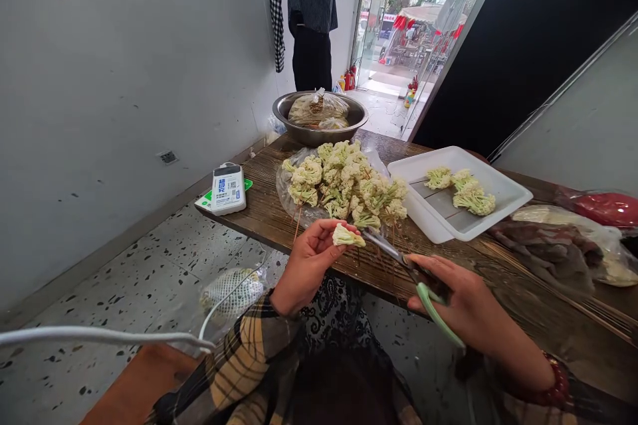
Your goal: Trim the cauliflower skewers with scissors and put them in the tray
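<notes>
My left hand [315, 254] pinches a small cauliflower floret [347, 236] above the table's front edge. In my right hand [456, 299] is a pair of scissors [432, 309] with green handles, the fingers wrapped around them. The scissor blades point left, their tips close by the floret; whether they touch it I cannot tell. Just beyond both hands, a heap of cauliflower florets [343, 176] lies on a clear plastic bag [285, 189]. To the right, a white tray [508, 194] holds several florets [473, 200].
A metal basin [280, 108] with bagged food stands at the table's far end. A white power bank box [228, 189] sits at the left edge. Thin sticks [588, 309], a cloth [553, 259] and plastic bags lie on the right. One person [312, 6] stands behind the table.
</notes>
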Tool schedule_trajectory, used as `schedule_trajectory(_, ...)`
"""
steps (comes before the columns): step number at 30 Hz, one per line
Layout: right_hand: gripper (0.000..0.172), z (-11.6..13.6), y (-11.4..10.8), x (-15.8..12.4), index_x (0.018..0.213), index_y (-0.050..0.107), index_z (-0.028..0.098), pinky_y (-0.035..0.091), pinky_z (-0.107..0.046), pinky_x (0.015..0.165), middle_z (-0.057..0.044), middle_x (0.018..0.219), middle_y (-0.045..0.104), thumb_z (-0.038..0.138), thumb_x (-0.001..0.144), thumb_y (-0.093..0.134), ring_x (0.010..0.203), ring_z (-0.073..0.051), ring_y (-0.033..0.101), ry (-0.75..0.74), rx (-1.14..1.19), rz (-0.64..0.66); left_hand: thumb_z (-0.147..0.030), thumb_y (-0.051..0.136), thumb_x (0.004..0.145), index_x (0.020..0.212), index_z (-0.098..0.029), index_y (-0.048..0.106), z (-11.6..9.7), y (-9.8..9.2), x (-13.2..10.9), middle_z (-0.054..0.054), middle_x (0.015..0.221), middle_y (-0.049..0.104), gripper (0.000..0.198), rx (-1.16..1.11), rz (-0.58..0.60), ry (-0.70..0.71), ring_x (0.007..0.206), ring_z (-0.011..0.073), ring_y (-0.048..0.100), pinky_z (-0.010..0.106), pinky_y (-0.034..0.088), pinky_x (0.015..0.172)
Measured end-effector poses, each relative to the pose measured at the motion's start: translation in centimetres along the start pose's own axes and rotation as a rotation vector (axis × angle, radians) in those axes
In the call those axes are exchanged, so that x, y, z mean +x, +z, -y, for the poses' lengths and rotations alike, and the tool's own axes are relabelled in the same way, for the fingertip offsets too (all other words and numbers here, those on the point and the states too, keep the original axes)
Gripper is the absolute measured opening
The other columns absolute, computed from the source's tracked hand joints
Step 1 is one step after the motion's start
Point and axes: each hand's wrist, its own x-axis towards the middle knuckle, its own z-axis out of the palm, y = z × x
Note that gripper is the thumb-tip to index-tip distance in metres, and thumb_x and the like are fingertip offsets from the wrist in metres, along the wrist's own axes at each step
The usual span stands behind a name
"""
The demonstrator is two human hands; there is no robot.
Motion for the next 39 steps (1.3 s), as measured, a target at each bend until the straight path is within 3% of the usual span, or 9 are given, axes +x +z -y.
schedule_trajectory(4, 0.046, 0.7, -0.7, 0.1, 0.127, 0.055, 0.025, 0.053, -0.03, 0.069, -0.007, 0.105, 0.067, 0.034, 0.084, 0.066, 0.082, -0.019, 0.066, 0.008, -0.034, 0.103, -0.023, 0.075, 0.076, 0.1, -0.017, 0.064, 0.0, 0.1, -0.1, 0.008, 0.103, 0.071, 0.027, 0.022, 0.02, 0.0, 0.099, 0.02, 0.065, 0.034, 0.048, 0.091)
schedule_trajectory(9, 0.044, 1.0, -0.6, 0.6, 0.129, 0.055, 0.026, 0.05, -0.026, 0.064, -0.004, 0.096, 0.065, 0.034, 0.086, 0.064, 0.074, -0.015, 0.063, -0.011, 0.01, 0.125, -0.023, 0.073, 0.078, 0.1, -0.016, 0.064, 0.0, 0.1, -0.3, 0.009, 0.105, 0.071, 0.025, 0.038, 0.064, -0.009, 0.099, 0.0204, 0.065, 0.033, 0.048, 0.089)
schedule_trajectory(14, 0.046, 0.7, -0.6, 0.5, 0.126, 0.058, 0.024, 0.053, -0.027, 0.071, -0.007, 0.103, 0.067, 0.035, 0.083, 0.067, 0.084, -0.018, 0.065, -0.052, 0.049, 0.101, -0.024, 0.075, 0.076, 0.1, -0.017, 0.065, -0.1, -0.1, -0.3, 0.008, 0.105, 0.071, 0.026, 0.049, 0.054, -0.01, 0.099, 0.0202, 0.065, 0.032, 0.048, 0.089)
schedule_trajectory(20, 0.045, 0.7, -1.1, 0.4, 0.127, 0.059, 0.025, 0.053, -0.026, 0.066, -0.007, 0.101, 0.068, 0.035, 0.084, 0.066, 0.077, -0.017, 0.066, -0.031, -0.005, 0.084, -0.025, 0.077, 0.074, 0.099, -0.016, 0.066, -0.1, 0.1, -0.4, 0.008, 0.105, 0.071, 0.028, 0.068, 0.032, -0.028, 0.095, 0.0191, 0.065, 0.031, 0.048, 0.088)
schedule_trajectory(24, 0.044, 1.0, -1.0, 0.7, 0.127, 0.059, 0.025, 0.055, -0.027, 0.07, -0.007, 0.102, 0.069, 0.036, 0.085, 0.064, 0.082, -0.018, 0.067, -0.068, 0.002, 0.077, -0.025, 0.078, 0.072, 0.1, -0.016, 0.067, 0.1, 0.2, -0.5, 0.008, 0.103, 0.072, 0.031, 0.065, 0.034, -0.035, 0.096, 0.0202, 0.065, 0.033, 0.048, 0.089)
schedule_trajectory(29, 0.043, 1.1, -0.6, 0.8, 0.127, 0.059, 0.022, 0.055, -0.027, 0.073, -0.006, 0.099, 0.071, 0.035, 0.086, 0.065, 0.087, -0.019, 0.067, -0.095, -0.017, 0.035, -0.026, 0.078, 0.072, 0.098, -0.016, 0.067, -0.1, 0.2, -0.6, 0.009, 0.102, 0.072, 0.03, 0.041, 0.03, -0.038, 0.096, 0.0209, 0.065, 0.033, 0.049, 0.088)
schedule_trajectory(36, 0.038, 0.9, 0.3, 0.4, 0.124, 0.061, 0.023, 0.056, -0.031, 0.083, -0.008, 0.116, 0.07, 0.035, 0.088, 0.062, 0.1, -0.022, 0.068, -0.1, -0.024, 0.026, -0.025, 0.078, 0.073, 0.098, -0.016, 0.067, -0.2, 0.1, -0.6, 0.01, 0.107, 0.071, 0.029, 0.047, 0.027, -0.027, 0.097, 0.0203, 0.065, 0.032, 0.049, 0.088)
schedule_trajectory(39, 0.036, 0.6, 1.1, 0.3, 0.12, 0.065, 0.022, 0.057, -0.033, 0.086, -0.009, 0.115, 0.072, 0.036, 0.087, 0.062, 0.101, -0.024, 0.069, -0.061, 0.032, -0.031, -0.025, 0.078, 0.073, 0.099, -0.016, 0.066, -0.2, 0.1, -0.6, 0.009, 0.106, 0.071, 0.029, 0.019, 0.034, -0.043, 0.099, 0.0214, 0.065, 0.033, 0.049, 0.089)
